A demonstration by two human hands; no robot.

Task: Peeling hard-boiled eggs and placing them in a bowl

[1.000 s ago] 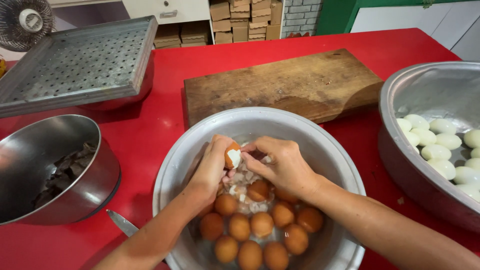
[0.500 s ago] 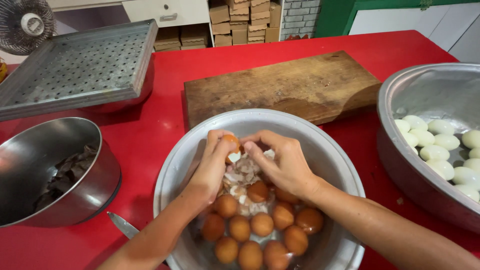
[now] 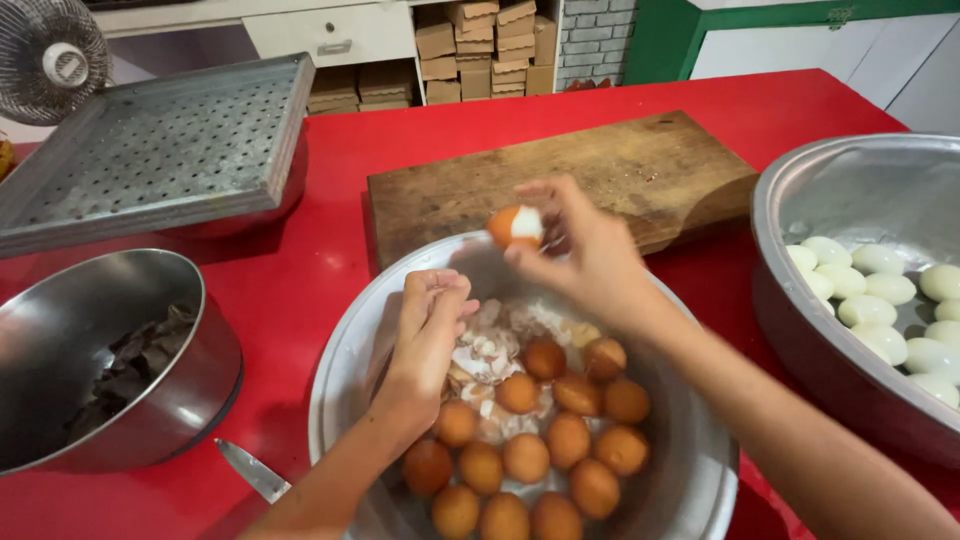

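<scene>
My right hand point(image 3: 585, 255) holds a partly peeled brown egg point(image 3: 514, 227) raised over the far rim of a big metal bowl point(image 3: 345, 360); white shows where the shell is off. My left hand point(image 3: 428, 325) hovers inside the bowl with fingers curled together, possibly pinching bits of shell, though I cannot make them out. Below it lie several unpeeled brown eggs point(image 3: 540, 445) and a heap of broken shell pieces point(image 3: 490, 350).
A wooden cutting board point(image 3: 560, 175) lies behind the bowl. At right a large metal basin point(image 3: 800, 200) holds several peeled white eggs point(image 3: 880, 300). At left sit a smaller steel bowl point(image 3: 60, 310) with dark scraps, a perforated metal tray point(image 3: 160, 150), a knife tip point(image 3: 255, 470) and a fan point(image 3: 50, 55).
My hands have come apart. The right hand lifted the egg up and away toward the bowl's far rim; the left hand dropped lower into the bowl.
</scene>
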